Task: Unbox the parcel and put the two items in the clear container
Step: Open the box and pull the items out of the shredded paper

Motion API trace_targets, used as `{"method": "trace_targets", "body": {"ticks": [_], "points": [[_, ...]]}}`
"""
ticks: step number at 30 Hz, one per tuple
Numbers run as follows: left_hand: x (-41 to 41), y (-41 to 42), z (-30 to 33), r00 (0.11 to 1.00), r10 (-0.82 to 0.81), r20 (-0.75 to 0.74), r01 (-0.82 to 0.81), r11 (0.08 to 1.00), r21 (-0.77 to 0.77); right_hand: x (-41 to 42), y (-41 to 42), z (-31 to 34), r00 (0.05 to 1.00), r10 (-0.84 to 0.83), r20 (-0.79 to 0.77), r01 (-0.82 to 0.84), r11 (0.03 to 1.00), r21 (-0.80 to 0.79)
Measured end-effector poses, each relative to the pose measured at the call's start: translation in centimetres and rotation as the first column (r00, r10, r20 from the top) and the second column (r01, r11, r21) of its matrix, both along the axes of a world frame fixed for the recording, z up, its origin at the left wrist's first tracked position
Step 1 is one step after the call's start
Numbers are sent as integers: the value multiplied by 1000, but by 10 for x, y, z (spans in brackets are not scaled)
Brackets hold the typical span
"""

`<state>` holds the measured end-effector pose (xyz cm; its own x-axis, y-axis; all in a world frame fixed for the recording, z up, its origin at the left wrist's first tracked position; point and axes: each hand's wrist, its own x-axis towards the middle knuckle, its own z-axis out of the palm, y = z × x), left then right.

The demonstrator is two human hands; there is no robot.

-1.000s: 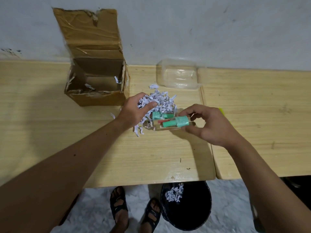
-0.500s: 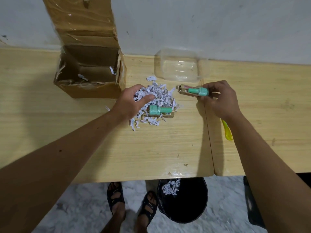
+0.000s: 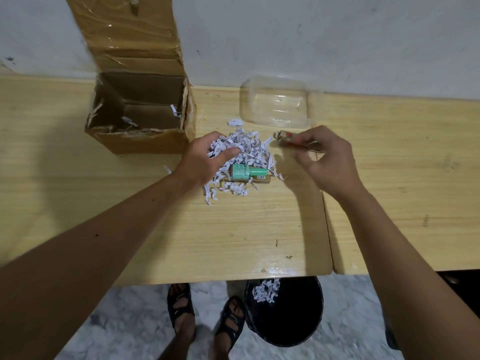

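The open cardboard parcel (image 3: 140,120) stands at the back left of the wooden table (image 3: 233,229). Right of it lies a pile of white shredded paper (image 3: 246,146), and my left hand (image 3: 205,159) rests on it with fingers curled into the shreds. One item, a mint-green bottle in a small carton (image 3: 246,174), lies at the pile's near edge. My right hand (image 3: 330,159) pinches the second small carton (image 3: 287,139) just in front of the clear container (image 3: 276,105), which holds nothing.
A black waste bin (image 3: 285,315) with some shreds in it stands on the floor under the table's front edge, beside my sandalled feet (image 3: 181,305). A seam (image 3: 326,203) divides this table from a second one on the right. The wall runs close behind.
My right hand lifted one carton off the pile and carried it back and right, to just in front of the clear container. My left hand stayed on the shreds.
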<state>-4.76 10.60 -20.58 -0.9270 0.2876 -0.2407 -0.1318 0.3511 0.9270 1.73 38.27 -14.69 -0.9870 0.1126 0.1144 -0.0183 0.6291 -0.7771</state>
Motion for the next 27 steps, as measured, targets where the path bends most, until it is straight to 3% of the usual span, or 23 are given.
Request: {"method": "trace_targets", "body": {"ticks": [2,7,19,27], "points": [[0,2,0,1000,2,-2,-2,1000,-1,5,-19,1,991,104,80,-97,991,-86],[2,3,-3,1000,15,-9,-16,998,-64,14,-44,-16,951,277,134,-276,961,-29],[5,1,9,1000,-5,-6,5,1000,2,2,-55,-27,919,324,226,-369,908,198],[4,0,3,999,-32,-9,31,997,-75,0,-61,-30,926,279,255,-335,918,212]]}}
